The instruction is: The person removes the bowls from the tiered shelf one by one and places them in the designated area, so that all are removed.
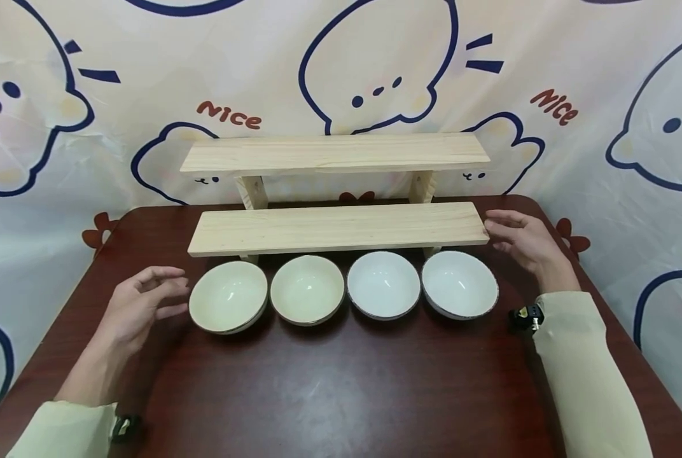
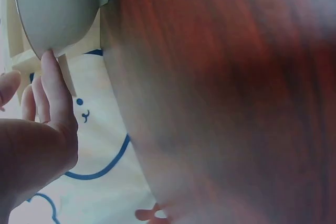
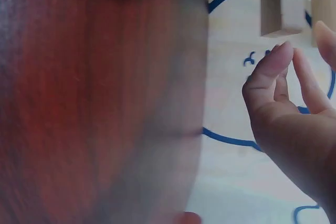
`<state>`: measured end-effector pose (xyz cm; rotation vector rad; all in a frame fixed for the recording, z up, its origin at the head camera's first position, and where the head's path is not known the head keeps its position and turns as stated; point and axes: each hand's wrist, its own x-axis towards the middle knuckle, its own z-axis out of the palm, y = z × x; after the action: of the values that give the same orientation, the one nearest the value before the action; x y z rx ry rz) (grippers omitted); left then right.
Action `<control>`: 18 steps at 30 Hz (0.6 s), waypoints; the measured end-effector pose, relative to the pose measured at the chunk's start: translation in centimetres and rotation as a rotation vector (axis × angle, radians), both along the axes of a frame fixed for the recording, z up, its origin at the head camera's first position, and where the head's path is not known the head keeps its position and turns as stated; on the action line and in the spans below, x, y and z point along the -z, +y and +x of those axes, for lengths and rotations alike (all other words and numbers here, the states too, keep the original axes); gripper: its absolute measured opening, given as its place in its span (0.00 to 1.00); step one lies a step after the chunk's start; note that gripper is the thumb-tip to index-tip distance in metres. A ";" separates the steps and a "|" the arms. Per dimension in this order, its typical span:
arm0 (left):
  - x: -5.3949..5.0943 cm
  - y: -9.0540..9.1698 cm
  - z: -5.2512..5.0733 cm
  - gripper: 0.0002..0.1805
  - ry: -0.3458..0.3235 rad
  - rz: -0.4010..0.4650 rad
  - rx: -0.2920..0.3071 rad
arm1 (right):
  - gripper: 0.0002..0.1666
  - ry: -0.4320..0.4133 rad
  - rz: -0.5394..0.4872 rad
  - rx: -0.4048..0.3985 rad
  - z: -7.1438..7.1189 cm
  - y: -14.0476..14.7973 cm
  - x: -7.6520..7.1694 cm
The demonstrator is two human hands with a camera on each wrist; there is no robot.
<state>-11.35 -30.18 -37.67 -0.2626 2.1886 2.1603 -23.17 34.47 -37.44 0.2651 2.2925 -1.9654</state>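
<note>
Four-in-a-row is how the bowls stand, so I name them by colour: a cream bowl (image 1: 228,297) at far left, another cream bowl (image 1: 307,290) beside it, then a white bowl (image 1: 383,285) and a second white bowl (image 1: 460,284) at right. My left hand (image 1: 143,302) is beside the leftmost bowl, fingers loosely bent and holding nothing. In the left wrist view a fingertip reaches that bowl's rim (image 2: 63,14); whether it touches, I cannot tell. My right hand (image 1: 524,245), fingers relaxed, is by the right end of the lower shelf board (image 1: 341,229), gripping nothing.
Behind the bowls stands a two-tier wooden rack, its upper board (image 1: 335,152) above and behind the lower one. Everything rests on a dark reddish-brown table (image 1: 318,394). A patterned cloth (image 1: 272,63) hangs behind and along both sides.
</note>
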 end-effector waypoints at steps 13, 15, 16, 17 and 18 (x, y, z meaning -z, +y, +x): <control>-1.9 2.5 -1.9 0.16 0.038 -0.388 0.003 | 0.26 0.117 0.095 -0.051 0.8 -2.1 -2.2; -2.2 2.9 -2.2 0.18 0.039 -0.400 0.022 | 0.30 0.130 0.083 -0.073 1.0 -2.6 -2.5; -2.3 3.2 -2.3 0.19 0.041 -0.409 0.034 | 0.31 0.131 0.080 -0.083 1.0 -2.9 -2.7; -2.4 3.5 -2.5 0.19 0.047 -0.421 0.046 | 0.32 0.131 0.082 -0.094 1.1 -3.2 -2.8; -2.6 3.7 -2.7 0.20 0.055 -0.438 0.056 | 0.33 0.131 0.082 -0.106 1.2 -3.5 -3.0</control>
<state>-14.01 -26.46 -35.11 -0.1569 2.6444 1.6568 -22.01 30.97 -34.44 0.0209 2.4164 -1.8930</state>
